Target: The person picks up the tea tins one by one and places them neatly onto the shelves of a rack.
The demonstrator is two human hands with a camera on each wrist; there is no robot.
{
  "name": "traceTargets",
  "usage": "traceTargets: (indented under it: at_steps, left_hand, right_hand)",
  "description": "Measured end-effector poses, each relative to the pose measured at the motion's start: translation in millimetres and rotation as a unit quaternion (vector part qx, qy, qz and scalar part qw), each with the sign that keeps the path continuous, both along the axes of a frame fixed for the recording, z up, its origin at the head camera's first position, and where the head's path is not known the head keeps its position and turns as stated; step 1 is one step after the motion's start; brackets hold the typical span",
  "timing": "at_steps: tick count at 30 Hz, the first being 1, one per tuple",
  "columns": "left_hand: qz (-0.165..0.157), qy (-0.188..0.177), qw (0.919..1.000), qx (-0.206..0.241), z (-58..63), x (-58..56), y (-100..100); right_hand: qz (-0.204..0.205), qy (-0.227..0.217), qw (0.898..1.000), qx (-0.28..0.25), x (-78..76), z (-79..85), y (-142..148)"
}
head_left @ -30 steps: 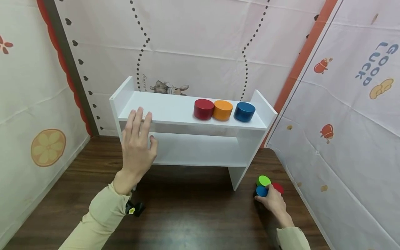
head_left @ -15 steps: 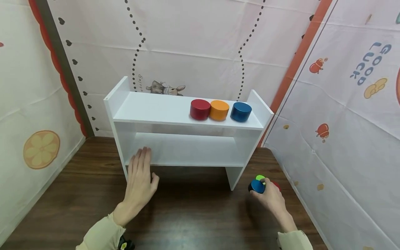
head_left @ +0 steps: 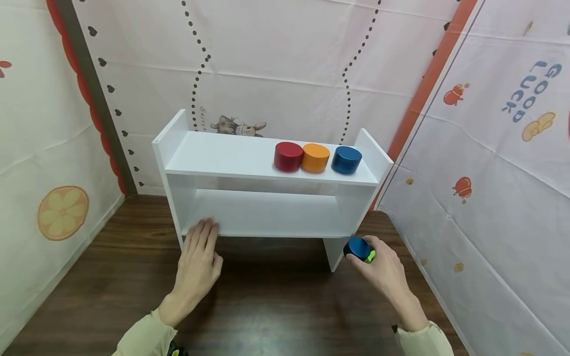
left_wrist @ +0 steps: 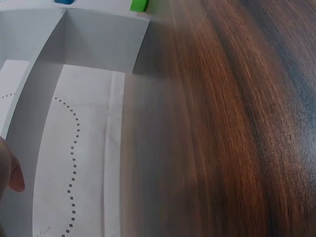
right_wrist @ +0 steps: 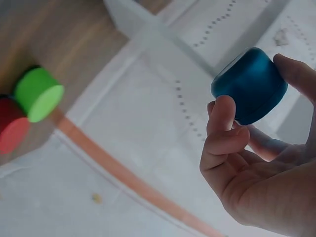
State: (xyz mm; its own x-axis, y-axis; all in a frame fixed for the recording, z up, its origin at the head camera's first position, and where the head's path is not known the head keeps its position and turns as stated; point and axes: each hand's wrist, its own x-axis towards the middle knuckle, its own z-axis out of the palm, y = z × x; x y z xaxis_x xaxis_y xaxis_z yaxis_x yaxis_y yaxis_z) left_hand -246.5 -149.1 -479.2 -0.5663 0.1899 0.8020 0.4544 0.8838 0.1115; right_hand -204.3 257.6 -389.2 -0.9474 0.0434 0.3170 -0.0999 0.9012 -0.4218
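Observation:
My right hand (head_left: 386, 271) pinches a short blue cylinder (head_left: 358, 247) between thumb and fingers, near the lower right front of the white shelf unit (head_left: 267, 212). The right wrist view shows this blue cylinder (right_wrist: 252, 86) lifted, its shiny side facing the camera. Fingers straight and close together, my left hand (head_left: 196, 269) lies at the left end of the lower shelf's front edge; whether it presses there I cannot tell. On the top board, a dark red cylinder (head_left: 288, 157), an orange cylinder (head_left: 315, 158) and another blue cylinder (head_left: 347, 159) stand towards the right.
A green cylinder (right_wrist: 39, 94) and a red cylinder (right_wrist: 12, 126) stand on the wooden table (head_left: 276, 306), right of the shelf unit. My right hand hides most of the green one and all of the red one in the head view. Printed cloth walls (head_left: 285, 59) enclose the table.
My right hand has lifted the blue cylinder from beside the green and red ones and carried it left, towards the shelf. My left hand has come down from the top board to the lower shelf.

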Motion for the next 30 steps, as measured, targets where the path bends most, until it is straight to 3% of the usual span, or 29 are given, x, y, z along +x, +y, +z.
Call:
traceTargets:
  at_steps: [14, 30]
  left_hand:
    - [0.006, -0.013, 0.9997, -0.018, -3.5, 2.6, -5]
    - [-0.001, 0.033, 0.9994, -0.002, -4.7, -4.8, -1]
  right_hand:
    - [0.077, 0.039, 0.996, 0.000, -7.8, 29.0, -53]
    - [0.102, 0.067, 0.993, -0.009, -56.6, 35.7, -101]
